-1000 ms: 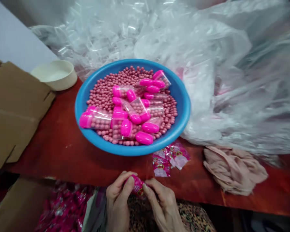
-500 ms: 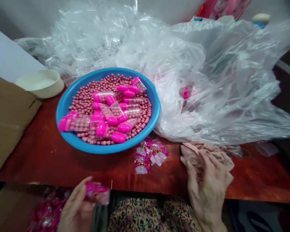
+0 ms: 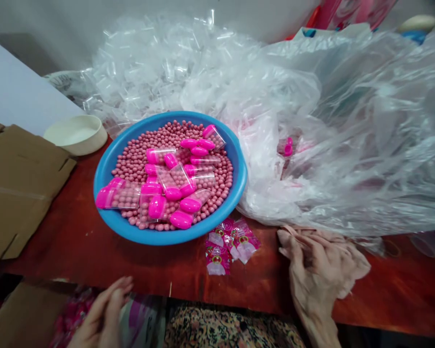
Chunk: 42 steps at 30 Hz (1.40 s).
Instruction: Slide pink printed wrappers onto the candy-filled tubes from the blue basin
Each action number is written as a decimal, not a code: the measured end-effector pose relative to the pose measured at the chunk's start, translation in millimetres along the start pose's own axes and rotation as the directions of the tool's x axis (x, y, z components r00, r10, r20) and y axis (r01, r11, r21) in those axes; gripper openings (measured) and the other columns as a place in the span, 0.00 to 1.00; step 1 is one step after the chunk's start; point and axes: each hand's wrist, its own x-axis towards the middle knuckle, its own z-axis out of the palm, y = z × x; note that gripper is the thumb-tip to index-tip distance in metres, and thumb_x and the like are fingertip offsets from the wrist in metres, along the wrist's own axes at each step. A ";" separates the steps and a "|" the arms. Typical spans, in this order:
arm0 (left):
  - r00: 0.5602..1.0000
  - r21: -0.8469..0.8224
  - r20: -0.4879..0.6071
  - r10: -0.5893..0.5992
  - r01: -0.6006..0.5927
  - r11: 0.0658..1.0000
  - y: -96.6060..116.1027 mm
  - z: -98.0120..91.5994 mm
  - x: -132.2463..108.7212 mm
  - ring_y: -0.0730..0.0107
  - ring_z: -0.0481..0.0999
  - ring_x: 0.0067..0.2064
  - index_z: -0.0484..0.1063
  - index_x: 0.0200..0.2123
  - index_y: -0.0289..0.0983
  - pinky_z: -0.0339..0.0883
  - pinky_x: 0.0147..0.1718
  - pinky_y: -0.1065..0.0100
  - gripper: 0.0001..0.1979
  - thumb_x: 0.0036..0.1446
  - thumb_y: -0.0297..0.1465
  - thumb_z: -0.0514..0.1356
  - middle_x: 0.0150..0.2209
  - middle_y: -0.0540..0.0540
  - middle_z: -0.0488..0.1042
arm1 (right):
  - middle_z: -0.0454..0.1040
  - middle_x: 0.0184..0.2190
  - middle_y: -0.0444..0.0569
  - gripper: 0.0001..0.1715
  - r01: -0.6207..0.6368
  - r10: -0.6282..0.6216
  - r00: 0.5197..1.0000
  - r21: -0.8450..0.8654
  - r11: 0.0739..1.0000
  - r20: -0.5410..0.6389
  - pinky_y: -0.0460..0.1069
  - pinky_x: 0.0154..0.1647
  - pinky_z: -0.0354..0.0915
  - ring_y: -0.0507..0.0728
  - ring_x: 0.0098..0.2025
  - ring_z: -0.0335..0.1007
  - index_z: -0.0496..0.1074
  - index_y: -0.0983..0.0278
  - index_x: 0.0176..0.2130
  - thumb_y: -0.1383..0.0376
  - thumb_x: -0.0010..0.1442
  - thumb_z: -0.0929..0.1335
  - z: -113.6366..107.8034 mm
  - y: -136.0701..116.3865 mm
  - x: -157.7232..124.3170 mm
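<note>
A blue basin [image 3: 239, 179] on the red table [image 3: 76, 237] holds small pink balls with several clear tubes with pink caps [image 3: 174, 181] lying on them. A few pink printed sachets [image 3: 228, 241] lie just in front of the basin. My right hand [image 3: 313, 278] rests on a crumpled beige cloth [image 3: 348, 261], fingers laid over it. Low at the table's near edge is my left hand [image 3: 101, 316], its fingers stretched out and nothing in it, above a bag of pink packets [image 3: 70, 316].
A big heap of clear plastic bags [image 3: 311, 121] fills the back and right of the table. A cream bowl [image 3: 76, 133] stands at the back left. Brown cardboard boxes [image 3: 18, 183] sit at the left, and another below the table edge.
My hands, together on a pink packet a second ago, have parted. The right went to the beige cloth. The left dropped low and no longer holds the packet.
</note>
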 end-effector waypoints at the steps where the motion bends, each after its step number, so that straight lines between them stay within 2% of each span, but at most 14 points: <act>1: 0.995 0.002 0.084 0.047 -0.047 0.999 13.6 20.0 -9.2 0.63 0.77 0.36 0.79 0.33 0.40 0.70 0.40 0.68 0.09 0.45 0.34 0.65 0.35 0.48 0.80 | 0.73 0.35 0.59 0.16 -0.007 0.008 1.000 0.040 0.999 -0.017 0.61 0.46 0.60 0.65 0.41 0.66 0.72 0.68 0.36 0.59 0.63 0.62 -4.7 -8.6 1.1; 3: 0.945 0.004 0.303 0.126 -0.133 0.991 36.6 52.4 -26.4 0.64 0.77 0.35 0.79 0.30 0.40 0.70 0.38 0.69 0.06 0.47 0.33 0.64 0.34 0.47 0.80 | 0.72 0.39 0.58 0.09 -0.022 0.024 1.000 0.211 0.977 -0.006 0.61 0.49 0.59 0.63 0.43 0.66 0.71 0.66 0.40 0.64 0.60 0.66 -11.7 -28.3 -0.6; 5: 0.879 -0.009 0.430 0.205 -0.223 0.975 50.8 73.7 -38.1 0.63 0.77 0.34 0.79 0.29 0.40 0.69 0.38 0.69 0.05 0.48 0.32 0.63 0.33 0.46 0.80 | 0.72 0.36 0.53 0.06 -0.003 -0.025 0.997 0.364 0.931 0.072 0.58 0.45 0.62 0.61 0.40 0.66 0.70 0.64 0.40 0.67 0.60 0.66 -12.5 -45.9 -6.9; 8: 0.807 -0.039 0.515 0.289 -0.315 0.948 55.6 90.4 -43.9 0.63 0.77 0.34 0.79 0.31 0.39 0.69 0.37 0.69 0.06 0.49 0.30 0.62 0.32 0.45 0.80 | 0.71 0.34 0.53 0.06 -0.025 -0.066 0.980 0.443 0.896 0.189 0.56 0.39 0.64 0.60 0.38 0.63 0.70 0.64 0.39 0.67 0.61 0.64 -2.9 -59.8 -19.6; 12: 0.800 -0.067 0.493 0.341 -0.356 0.932 49.7 101.2 -41.7 0.63 0.77 0.34 0.79 0.29 0.39 0.68 0.37 0.70 0.05 0.50 0.29 0.62 0.30 0.45 0.79 | 0.70 0.33 0.54 0.08 -0.043 -0.076 0.968 0.457 0.889 0.238 0.55 0.36 0.63 0.59 0.35 0.62 0.73 0.67 0.37 0.68 0.61 0.64 11.2 -58.2 -29.8; 20: 0.785 -0.051 0.559 0.267 -0.289 0.956 61.0 111.4 -42.5 0.60 0.77 0.34 0.80 0.28 0.39 0.69 0.36 0.67 0.05 0.49 0.30 0.62 0.30 0.44 0.80 | 0.70 0.30 0.50 0.08 -0.066 -0.066 0.969 0.507 0.859 0.238 0.53 0.33 0.64 0.57 0.33 0.63 0.75 0.65 0.36 0.70 0.61 0.65 10.3 -51.8 -26.1; 22: 0.797 -0.091 0.556 0.234 -0.222 0.971 65.8 115.4 -46.2 0.60 0.77 0.33 0.80 0.28 0.39 0.69 0.35 0.67 0.06 0.49 0.32 0.62 0.30 0.43 0.80 | 0.70 0.31 0.50 0.09 -0.051 -0.069 0.976 0.530 0.847 0.205 0.52 0.33 0.65 0.57 0.34 0.63 0.75 0.64 0.38 0.71 0.60 0.65 6.6 -51.7 -23.9; 24: 0.775 -0.145 0.614 0.149 -0.075 0.987 70.2 121.5 -50.1 0.60 0.77 0.33 0.80 0.29 0.38 0.69 0.33 0.67 0.09 0.50 0.35 0.62 0.30 0.43 0.80 | 0.71 0.31 0.50 0.10 -0.024 -0.083 0.982 0.550 0.835 0.170 0.53 0.36 0.65 0.57 0.35 0.64 0.75 0.62 0.39 0.72 0.59 0.66 0.6 -51.9 -21.9; 28: 0.605 -0.161 0.796 -0.026 0.252 0.954 78.4 138.8 -58.7 0.64 0.75 0.31 0.80 0.33 0.34 0.69 0.32 0.67 0.13 0.49 0.37 0.63 0.29 0.43 0.80 | 0.73 0.33 0.49 0.16 0.072 -0.188 0.973 0.603 0.794 0.132 0.54 0.38 0.66 0.58 0.38 0.65 0.75 0.57 0.41 0.75 0.55 0.68 -12.8 -53.1 -20.7; 30: 0.561 -0.186 0.823 -0.086 0.409 0.893 82.3 146.9 -64.1 0.67 0.74 0.31 0.80 0.34 0.34 0.68 0.34 0.68 0.11 0.49 0.34 0.64 0.28 0.45 0.80 | 0.73 0.36 0.50 0.17 0.064 -0.211 0.965 0.644 0.762 0.153 0.54 0.40 0.67 0.58 0.40 0.66 0.75 0.58 0.42 0.75 0.55 0.69 -16.7 -53.4 -21.5; 33: 0.560 -0.245 0.811 -0.166 0.584 0.774 87.2 154.1 -72.1 0.70 0.74 0.30 0.80 0.31 0.33 0.68 0.35 0.70 0.08 0.46 0.31 0.66 0.26 0.46 0.79 | 0.71 0.43 0.53 0.21 -0.167 -0.051 0.957 0.684 0.710 0.287 0.55 0.43 0.68 0.60 0.45 0.67 0.71 0.60 0.49 0.69 0.54 0.70 -18.2 -54.4 -23.0; 36: 0.584 -0.277 0.787 -0.200 0.624 0.731 90.0 155.5 -77.1 0.72 0.73 0.29 0.80 0.28 0.33 0.67 0.34 0.72 0.07 0.42 0.29 0.68 0.24 0.47 0.79 | 0.73 0.41 0.52 0.20 -0.481 0.144 0.861 0.690 0.542 0.487 0.53 0.43 0.70 0.60 0.44 0.71 0.72 0.62 0.46 0.65 0.52 0.72 -18.7 -57.6 -21.9; 39: 0.610 -0.300 0.768 -0.195 0.612 0.732 90.2 155.3 -78.2 0.73 0.73 0.28 0.79 0.27 0.35 0.67 0.33 0.73 0.06 0.41 0.29 0.69 0.24 0.49 0.78 | 0.76 0.29 0.48 0.04 -0.653 0.181 0.752 0.678 0.337 0.634 0.48 0.35 0.73 0.56 0.32 0.74 0.75 0.64 0.32 0.65 0.54 0.70 -22.9 -61.4 -16.8; 42: 0.633 -0.310 0.752 -0.182 0.584 0.750 88.4 156.0 -77.1 0.73 0.73 0.26 0.79 0.27 0.35 0.66 0.30 0.73 0.06 0.41 0.29 0.69 0.23 0.49 0.78 | 0.79 0.29 0.49 0.07 -0.716 0.158 0.694 0.650 0.256 0.702 0.48 0.33 0.74 0.57 0.31 0.76 0.76 0.64 0.33 0.64 0.54 0.70 -28.2 -62.0 -10.7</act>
